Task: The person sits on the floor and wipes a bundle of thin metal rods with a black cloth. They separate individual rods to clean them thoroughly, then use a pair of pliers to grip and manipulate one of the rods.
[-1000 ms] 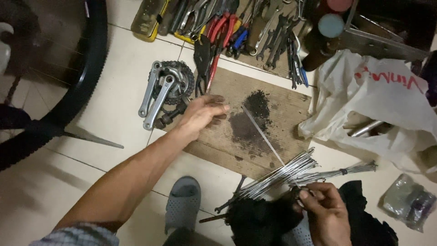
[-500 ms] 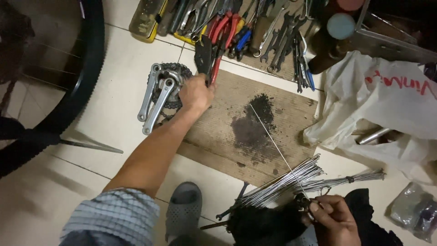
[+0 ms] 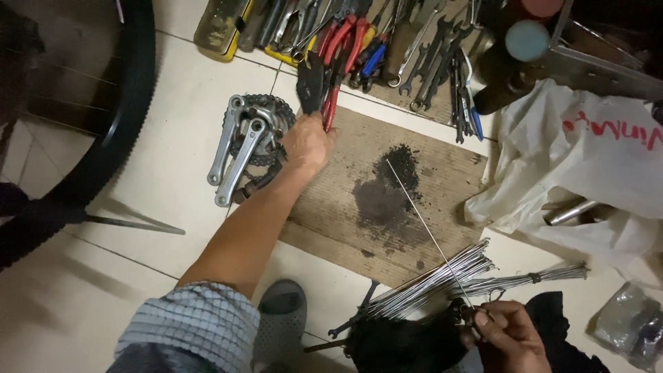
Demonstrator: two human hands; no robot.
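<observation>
A person is crouching over a tiled floor (image 3: 173, 159), seen from above. The left hand (image 3: 307, 144) is reaching forward to a pair of red-handled pliers (image 3: 330, 76) lying at the far edge of a worn wooden board (image 3: 442, 173); the fingers are curling around the handle ends, though whether the grip is fully closing is hard to tell. The right hand (image 3: 507, 335) is pinching the near end of one thin, straight metal spoke (image 3: 428, 231), holding it up so it is slanting across the board. Just beside it a bundle of shiny spokes (image 3: 431, 283) is lying fanned out, within easy reach. The board is grooved and stained with dark, gritty grease. Left of the pliers a dull silver crank set (image 3: 245, 148) with a toothed ring is resting. Loose hand tools (image 3: 414, 48) are crowding the top, a knobbly black tyre (image 3: 117, 138) is curving at left, and a crumpled white plastic bag (image 3: 587, 166) is sitting at right.
</observation>
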